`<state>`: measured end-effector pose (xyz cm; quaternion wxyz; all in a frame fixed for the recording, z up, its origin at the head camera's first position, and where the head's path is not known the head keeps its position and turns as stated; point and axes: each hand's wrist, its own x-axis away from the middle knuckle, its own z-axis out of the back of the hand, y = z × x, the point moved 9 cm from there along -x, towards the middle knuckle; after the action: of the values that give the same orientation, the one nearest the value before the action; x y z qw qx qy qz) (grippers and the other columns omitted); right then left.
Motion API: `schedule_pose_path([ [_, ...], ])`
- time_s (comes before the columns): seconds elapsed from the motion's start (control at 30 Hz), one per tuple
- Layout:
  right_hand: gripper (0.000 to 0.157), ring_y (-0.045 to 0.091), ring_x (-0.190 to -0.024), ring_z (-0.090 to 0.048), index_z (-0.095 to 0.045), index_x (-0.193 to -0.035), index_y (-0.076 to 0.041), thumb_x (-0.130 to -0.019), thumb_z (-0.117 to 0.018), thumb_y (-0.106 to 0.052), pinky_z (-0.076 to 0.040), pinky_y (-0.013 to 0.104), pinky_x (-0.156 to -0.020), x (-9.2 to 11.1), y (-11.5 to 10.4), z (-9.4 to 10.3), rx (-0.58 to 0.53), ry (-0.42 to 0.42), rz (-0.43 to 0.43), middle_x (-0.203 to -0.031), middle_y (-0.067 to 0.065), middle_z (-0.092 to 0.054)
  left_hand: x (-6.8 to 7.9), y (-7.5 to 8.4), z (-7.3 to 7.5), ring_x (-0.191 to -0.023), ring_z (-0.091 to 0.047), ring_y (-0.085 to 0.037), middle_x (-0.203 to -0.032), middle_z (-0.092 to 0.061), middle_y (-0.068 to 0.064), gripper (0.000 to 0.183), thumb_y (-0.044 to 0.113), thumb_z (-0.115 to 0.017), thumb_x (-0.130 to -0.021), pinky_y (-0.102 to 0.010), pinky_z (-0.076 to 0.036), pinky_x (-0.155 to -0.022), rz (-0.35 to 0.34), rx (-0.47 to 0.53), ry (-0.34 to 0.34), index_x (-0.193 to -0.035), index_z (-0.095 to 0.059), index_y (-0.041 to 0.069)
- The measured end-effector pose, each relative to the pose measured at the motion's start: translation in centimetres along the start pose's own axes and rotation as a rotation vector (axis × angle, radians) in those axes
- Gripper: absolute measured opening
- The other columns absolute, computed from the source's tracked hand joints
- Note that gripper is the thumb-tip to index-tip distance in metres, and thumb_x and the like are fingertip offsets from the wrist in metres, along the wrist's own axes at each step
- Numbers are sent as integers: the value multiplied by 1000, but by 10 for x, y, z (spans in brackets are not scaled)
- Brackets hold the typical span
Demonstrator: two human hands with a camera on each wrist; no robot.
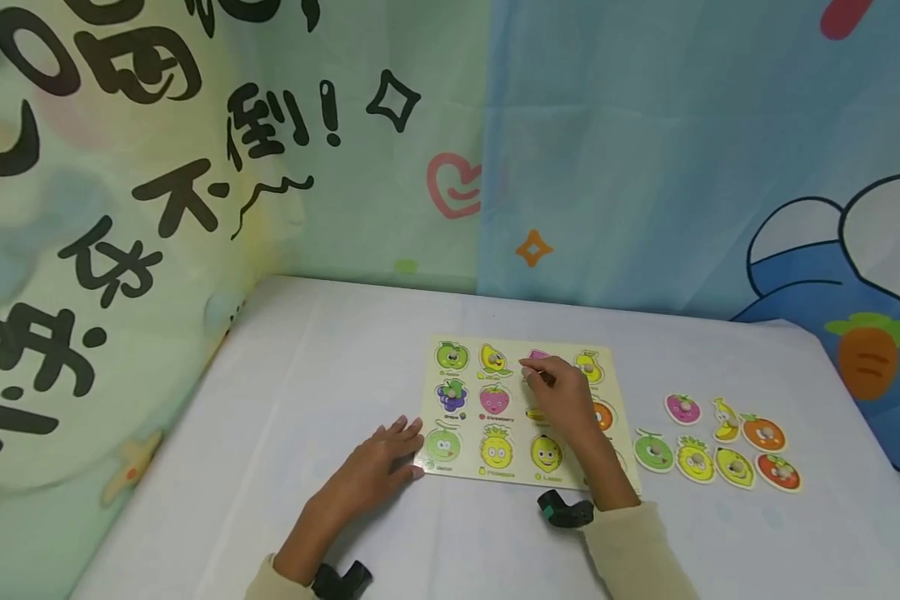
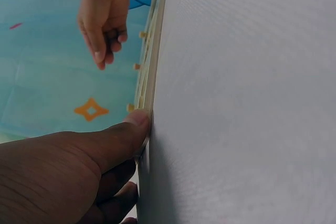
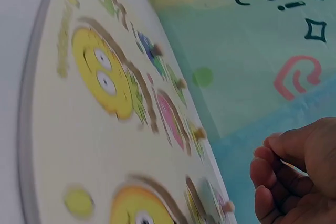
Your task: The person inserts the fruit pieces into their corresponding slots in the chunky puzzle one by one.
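Note:
A pale fruit puzzle board (image 1: 513, 475) lies on the white table. Over its top row is my right hand (image 1: 562, 396), fingers curled loosely, thumb tip close to the index finger, nothing between them. It hovers near a pink-purple piece (image 1: 538, 354), whose wooden knob (image 3: 228, 206) stands apart from the fingertips. At the board's near left corner rests my left hand (image 1: 378, 458), fingers spread; its thumb (image 2: 137, 118) touches the board's edge. Knobbed apple (image 1: 452, 357), pear (image 1: 588, 367) and grape (image 1: 451, 396) pieces sit in the board. Strawberry (image 1: 494, 399) and pineapple (image 1: 497, 450) pictures show below them.
Right of the board lie several loose fruit pieces: a pink one (image 1: 682, 408), banana (image 1: 726, 421), orange (image 1: 763, 433), green melon (image 1: 654, 452), pineapple (image 1: 695, 460), lemon (image 1: 734, 468) and tomato (image 1: 778, 472). A printed cloth backdrop (image 1: 390, 208) stands behind the table.

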<state>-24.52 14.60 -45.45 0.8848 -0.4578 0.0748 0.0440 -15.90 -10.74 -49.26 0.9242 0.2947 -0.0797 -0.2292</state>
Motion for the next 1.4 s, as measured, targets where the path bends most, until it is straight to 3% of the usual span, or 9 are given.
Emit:
schedule_pose_path([
  [0.1,25,19,-84,-55,-70,-119,-6,-98,-59,-15,-46,29,-70,3,12,13,8,29,-38,-107,10,-66,0,0,0,-140,-32,-29,-147,-45,-9,52,20,-72,-88,-50,-25,-114,-5,-9,3,-134,-57,1],
  [0.27,28,21,-84,-55,-69,-121,-7,-100,-57,-20,-47,28,-67,9,38,38,40,73,-131,-99,10,-64,0,0,-1,-140,-32,-29,-146,-45,-9,51,20,-73,-88,-50,-24,-114,-9,-6,2,-133,-58,1],
  [0.57,36,20,-90,-54,-66,-126,-8,-101,-54,-31,-45,23,-72,17,72,84,58,157,-270,-107,11,-65,-1,1,-2,-141,-31,-27,-147,-44,-7,52,21,-73,-88,-49,-25,-114,3,-3,-2,-134,-58,2],
  [0.93,36,17,-92,-58,-65,-130,-13,-101,-53,-32,-46,23,-70,28,98,118,112,254,-367,-114,10,-66,0,2,0,-139,-34,-28,-145,-46,-8,51,23,-72,-88,-51,-26,-113,-27,-1,24,-133,-58,1],
  [1.17,38,21,-103,-50,-61,-135,-14,-102,-48,-29,-43,30,-79,34,121,140,159,282,-484,-128,9,-61,-1,2,-1,-140,-33,-28,-146,-46,-9,51,21,-73,-88,-51,-26,-113,-27,5,16,-133,-58,1],
  [1.4,41,23,-105,-56,-58,-137,-13,-102,-46,-30,-48,23,-77,42,137,151,147,281,-569,-127,11,-61,0,2,-1,-140,-33,-28,-146,-46,-8,50,20,-72,-88,-50,-26,-113,-17,7,14,-133,-59,1],
])
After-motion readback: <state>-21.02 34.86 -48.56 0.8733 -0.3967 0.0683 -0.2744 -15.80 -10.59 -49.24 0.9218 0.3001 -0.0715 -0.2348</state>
